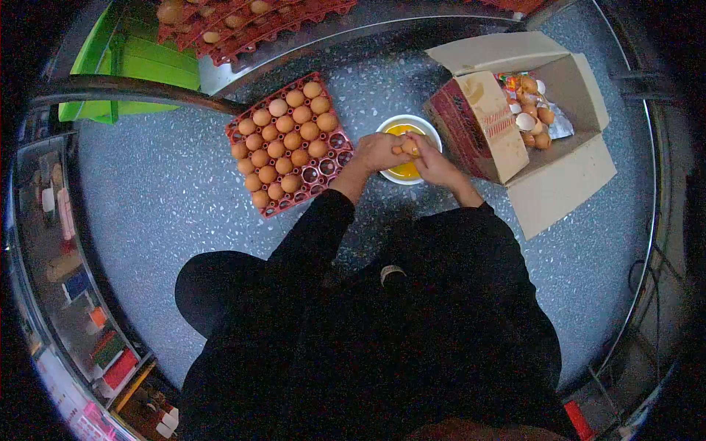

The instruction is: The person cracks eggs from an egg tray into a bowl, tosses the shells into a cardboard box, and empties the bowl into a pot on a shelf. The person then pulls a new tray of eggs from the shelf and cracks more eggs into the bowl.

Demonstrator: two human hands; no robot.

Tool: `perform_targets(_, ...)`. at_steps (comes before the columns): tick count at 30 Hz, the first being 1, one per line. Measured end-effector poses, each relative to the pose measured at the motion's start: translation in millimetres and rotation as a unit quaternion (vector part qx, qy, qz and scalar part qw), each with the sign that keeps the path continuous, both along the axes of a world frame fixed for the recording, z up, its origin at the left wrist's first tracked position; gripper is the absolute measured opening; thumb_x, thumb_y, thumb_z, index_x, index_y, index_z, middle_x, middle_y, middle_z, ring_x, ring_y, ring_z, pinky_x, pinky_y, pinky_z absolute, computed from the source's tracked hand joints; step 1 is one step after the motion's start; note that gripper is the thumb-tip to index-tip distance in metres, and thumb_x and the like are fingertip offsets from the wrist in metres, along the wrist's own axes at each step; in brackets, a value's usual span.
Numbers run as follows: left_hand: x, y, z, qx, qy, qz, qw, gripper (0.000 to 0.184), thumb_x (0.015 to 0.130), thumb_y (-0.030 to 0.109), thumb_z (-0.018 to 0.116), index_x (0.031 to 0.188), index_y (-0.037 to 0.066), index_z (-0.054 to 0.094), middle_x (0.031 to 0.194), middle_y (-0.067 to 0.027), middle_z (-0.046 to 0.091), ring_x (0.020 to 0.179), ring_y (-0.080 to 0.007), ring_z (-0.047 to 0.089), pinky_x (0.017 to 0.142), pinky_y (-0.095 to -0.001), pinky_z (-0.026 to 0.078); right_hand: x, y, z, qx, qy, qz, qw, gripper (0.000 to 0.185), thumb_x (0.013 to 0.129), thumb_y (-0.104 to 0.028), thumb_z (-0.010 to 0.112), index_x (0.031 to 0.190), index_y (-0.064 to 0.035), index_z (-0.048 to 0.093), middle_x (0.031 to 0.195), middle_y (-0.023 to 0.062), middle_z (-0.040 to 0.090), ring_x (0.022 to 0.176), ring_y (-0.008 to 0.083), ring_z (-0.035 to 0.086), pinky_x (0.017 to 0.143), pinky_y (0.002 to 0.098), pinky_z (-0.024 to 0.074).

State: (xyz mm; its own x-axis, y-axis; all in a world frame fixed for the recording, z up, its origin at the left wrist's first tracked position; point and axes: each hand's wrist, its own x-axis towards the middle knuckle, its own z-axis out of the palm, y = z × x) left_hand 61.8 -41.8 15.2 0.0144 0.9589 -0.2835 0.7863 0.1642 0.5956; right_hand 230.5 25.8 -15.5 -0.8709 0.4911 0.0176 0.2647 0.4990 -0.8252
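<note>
Both hands meet over a white bowl (434, 132) that holds yellow raw egg. Between them, my left hand (373, 153) and my right hand (437, 165) grip a brown egg (405, 148), fingers closed around it from either side. Whether its shell is split cannot be made out. Left of the bowl, close to my left forearm, lies a red egg tray (288, 205) with many brown eggs (276, 148); several cells at its right side hold no egg.
An open cardboard box (500, 132) with broken eggshells (531, 121) stands at the right. Stacked red egg trays (250, 33) and a green plastic container (151, 73) are at the back left. A dark bar (147, 90) crosses there. Speckled grey floor (169, 198) surrounds everything.
</note>
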Motion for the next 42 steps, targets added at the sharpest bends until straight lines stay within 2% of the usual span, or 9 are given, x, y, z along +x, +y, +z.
perform_targets(14,-4.8,10.6,47.3,-0.018,0.194,-0.143,0.970,0.024,0.077,0.029,0.044,0.089,0.014,0.059,0.080,-0.0078,0.062,0.068,-0.0251,0.061,0.059,-0.0395,0.048,0.1,-4.9,70.4,0.229,-0.125,-0.017,0.965,0.027,0.073,-0.004,0.044,0.099,-0.0072,0.048,0.107,0.0118,0.048,0.095,0.0318,0.045,0.083,0.0389,0.0385)
perform_targets(21,-6.8,12.3,41.5,0.041,0.192,-0.156,0.968,0.026,0.076,0.035,0.046,0.085,0.014,0.058,0.076,-0.0100,0.061,0.064,-0.0256,0.060,0.056,-0.0404,0.048,-1.8,-3.4,86.5,0.231,-0.123,-0.032,0.965,0.028,0.070,-0.004,0.046,0.097,-0.0085,0.048,0.106,0.0101,0.047,0.095,0.0310,0.045,0.082,0.0384,0.0394)
perform_targets(27,-3.0,29.5,116.7,0.031,0.186,-0.154,0.970,0.024,0.068,0.032,0.052,0.082,0.015,0.061,0.075,-0.0098,0.061,0.066,-0.0257,0.060,0.056,-0.0395,0.048,10.0,1.1,143.6,0.190,-0.069,-0.055,0.978,0.036,0.065,-0.005,0.059,0.099,-0.0071,0.047,0.106,0.0119,0.047,0.098,0.0318,0.044,0.081,0.0388,0.0403)
perform_targets(29,6.1,41.1,145.8,0.190,0.083,-0.106,0.972,0.024,0.064,0.032,0.054,0.079,0.014,0.060,0.071,-0.0103,0.060,0.066,-0.0264,0.060,0.055,-0.0398,0.048,24.6,13.1,164.0,0.277,0.002,-0.113,0.954,0.041,0.062,-0.008,0.064,0.099,-0.0057,0.048,0.104,0.0127,0.049,0.098,0.0316,0.045,0.081,0.0380,0.0403)
perform_targets(31,23.3,68.5,160.8,0.180,0.083,-0.140,0.970,0.032,0.069,0.038,0.052,0.097,0.023,0.056,0.082,-0.0080,0.060,0.070,-0.0278,0.059,0.058,-0.0409,0.047,37.6,21.5,199.0,0.274,0.032,-0.201,0.940,0.041,0.062,-0.007,0.065,0.100,-0.0051,0.048,0.102,0.0130,0.051,0.096,0.0316,0.048,0.081,0.0378,0.0400)
perform_targets(35,76.9,119.0,179.2,0.210,0.067,-0.133,0.966,0.034,0.068,0.036,0.054,0.100,0.025,0.055,0.086,-0.0088,0.061,0.076,-0.0269,0.059,0.061,-0.0400,0.048,73.8,53.2,218.4,0.399,-0.023,-0.326,0.857,0.045,0.069,-0.005,0.062,0.111,-0.0039,0.046,0.104,0.0152,0.051,0.100,0.0285,0.047,0.082,0.0325,0.0395)
perform_targets(38,95.8,134.5,165.9,0.250,0.011,-0.127,0.960,0.049,0.063,0.033,0.058,0.101,0.003,0.051,0.082,-0.0131,0.061,0.081,-0.0266,0.059,0.069,-0.0389,0.046,88.9,60.6,205.3,0.440,-0.127,-0.420,0.783,0.039,0.075,-0.014,0.058,0.111,-0.0044,0.047,0.107,0.0157,0.050,0.103,0.0328,0.045,0.085,0.0375,0.0372)
perform_targets(40,102.9,134.6,158.0,0.215,-0.011,-0.033,0.976,0.037,0.068,0.038,0.054,0.099,0.017,0.056,0.084,-0.0134,0.060,0.075,-0.0307,0.059,0.064,-0.0421,0.047,84.2,49.7,208.8,0.397,-0.078,-0.399,0.823,0.040,0.078,-0.015,0.054,0.115,-0.0040,0.044,0.111,0.0169,0.048,0.105,0.0322,0.044,0.087,0.0372,0.0361)
perform_targets(42,96.1,127.6,147.8,0.192,-0.074,-0.019,0.978,0.039,0.072,0.037,0.049,0.101,0.012,0.054,0.088,-0.0150,0.059,0.079,-0.0316,0.057,0.067,-0.0418,0.046,78.1,37.7,209.0,0.196,-0.003,-0.364,0.910,0.040,0.086,-0.018,0.045,0.121,-0.0021,0.036,0.120,0.0189,0.040,0.109,0.0284,0.041,0.089,0.0352,0.0345)
